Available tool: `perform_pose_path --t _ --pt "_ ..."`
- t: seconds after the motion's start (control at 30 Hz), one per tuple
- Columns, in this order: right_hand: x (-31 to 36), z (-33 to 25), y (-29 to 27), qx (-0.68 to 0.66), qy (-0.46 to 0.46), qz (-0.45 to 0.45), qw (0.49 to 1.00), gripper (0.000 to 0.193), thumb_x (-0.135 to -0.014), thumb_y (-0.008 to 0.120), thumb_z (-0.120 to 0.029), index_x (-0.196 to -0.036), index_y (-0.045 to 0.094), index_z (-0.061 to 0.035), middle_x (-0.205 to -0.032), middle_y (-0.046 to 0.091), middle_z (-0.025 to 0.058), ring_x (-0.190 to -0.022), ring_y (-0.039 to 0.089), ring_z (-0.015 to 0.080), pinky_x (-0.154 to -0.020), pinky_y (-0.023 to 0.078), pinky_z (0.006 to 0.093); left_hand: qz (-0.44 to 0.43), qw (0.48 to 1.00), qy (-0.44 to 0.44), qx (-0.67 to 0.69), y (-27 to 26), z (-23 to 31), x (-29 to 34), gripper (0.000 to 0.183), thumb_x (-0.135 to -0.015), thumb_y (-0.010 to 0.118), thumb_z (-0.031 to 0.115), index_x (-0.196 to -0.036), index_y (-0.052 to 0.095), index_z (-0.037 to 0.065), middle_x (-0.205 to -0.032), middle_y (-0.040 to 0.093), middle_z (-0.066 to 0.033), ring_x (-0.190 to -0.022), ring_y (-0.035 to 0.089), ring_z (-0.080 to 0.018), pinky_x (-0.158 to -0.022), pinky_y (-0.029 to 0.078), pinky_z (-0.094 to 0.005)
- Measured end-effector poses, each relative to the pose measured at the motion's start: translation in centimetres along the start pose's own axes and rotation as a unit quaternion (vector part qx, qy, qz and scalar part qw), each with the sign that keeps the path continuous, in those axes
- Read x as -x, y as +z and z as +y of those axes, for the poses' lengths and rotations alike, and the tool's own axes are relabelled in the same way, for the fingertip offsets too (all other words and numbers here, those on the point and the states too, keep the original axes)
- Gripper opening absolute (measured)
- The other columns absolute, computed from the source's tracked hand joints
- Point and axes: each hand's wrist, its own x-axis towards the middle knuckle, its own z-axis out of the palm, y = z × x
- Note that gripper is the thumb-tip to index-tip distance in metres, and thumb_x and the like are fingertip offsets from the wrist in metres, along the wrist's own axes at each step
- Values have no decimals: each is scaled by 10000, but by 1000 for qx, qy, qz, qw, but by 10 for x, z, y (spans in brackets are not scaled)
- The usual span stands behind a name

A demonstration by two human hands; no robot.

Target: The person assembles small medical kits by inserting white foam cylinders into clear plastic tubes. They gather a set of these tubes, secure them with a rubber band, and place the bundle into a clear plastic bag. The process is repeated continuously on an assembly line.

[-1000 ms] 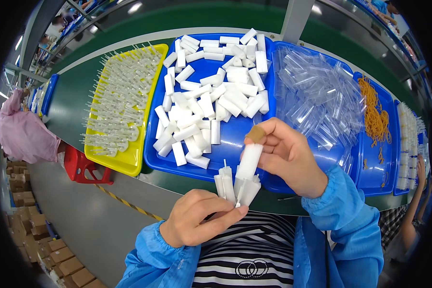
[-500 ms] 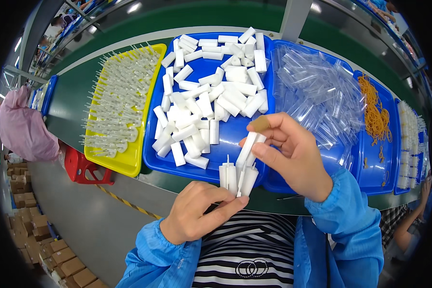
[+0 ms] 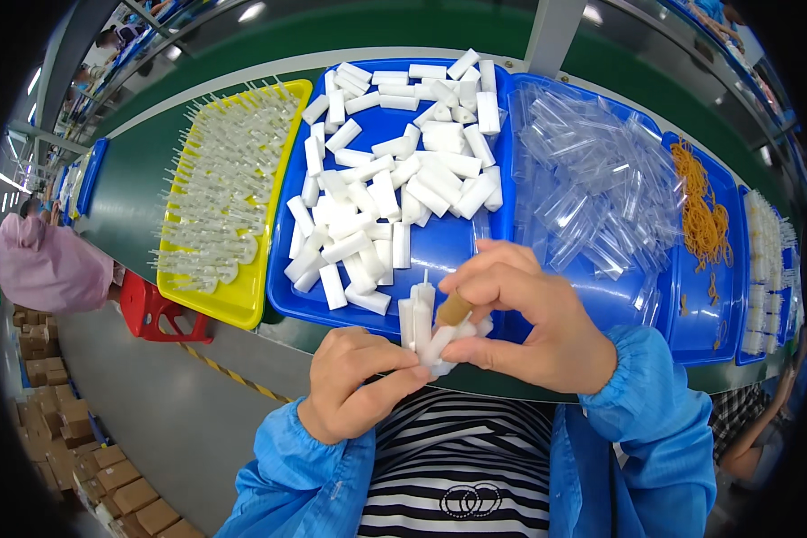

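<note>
Close to my body, my left hand (image 3: 360, 381) pinches the base of a white pronged plastic part (image 3: 427, 279) between thumb and fingers. White foam blocks (image 3: 415, 323) stand upright around its prongs. My right hand (image 3: 533, 318) grips another white foam block (image 3: 441, 342), which leans against the others at the part's right side. A tan finger cot (image 3: 455, 308) covers one fingertip of that hand. Its fingers partly hide the assembly. Just beyond my hands, a blue tray (image 3: 332, 325) holds many loose white foam blocks (image 3: 350, 247).
At left, a yellow tray (image 3: 258, 296) carries rows of white pronged parts. To the right stand a blue tray of clear plastic sleeves (image 3: 601, 179) and another of orange rubber bands (image 3: 701, 211). A red stool (image 3: 152, 309) and cardboard boxes (image 3: 108, 466) are on the floor.
My right hand has come down and inward, bringing its foam block from above the pronged part to against its right side. My left hand has shifted slightly left with the part.
</note>
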Motion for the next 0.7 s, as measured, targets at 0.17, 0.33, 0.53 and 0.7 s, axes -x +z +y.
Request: perform_pose_path --t 0.17,0.33,0.53,0.7 --pt "5 -2 5 -79 56 15 995 274 -812 789 -147 -1028 640 -67 -968 626 46 -963 604 207 -958 410 372 35 998 -57 8 2 -2 3 468 -660 879 89 -1071 657 75 -1021 643 -76 -859 640 -236 -694 507 -343" --pt "9 1 2 -117 50 28 991 279 -806 792 -136 -1035 653 -58 -1045 638 76 -1030 591 247 -958 436 382 54 892 -274 355 11 8 -4 480 -827 782 28 -1235 535 -28 -1312 476 -183 -1137 601 -258 -934 544 -384" --pt "28 -3 -1 -62 10 58 996 300 -759 846 -107 -1002 678 -55 -1122 645 137 -1111 587 294 -1055 400 442 51 823 -307 475 22 16 -5 334 -910 669 25 -1212 531 -4 -1315 489 -203 -1247 512 -278 -1052 448 -449" --pt "50 -8 -1 -20 -8 104 994 306 -786 823 -143 -1037 664 -66 -1202 612 122 -1126 561 299 -965 428 412 55 782 -352 512 36 33 -18 339 -892 694 47 -1189 547 -18 -1335 530 -241 -1211 565 -303 -1048 444 -451"
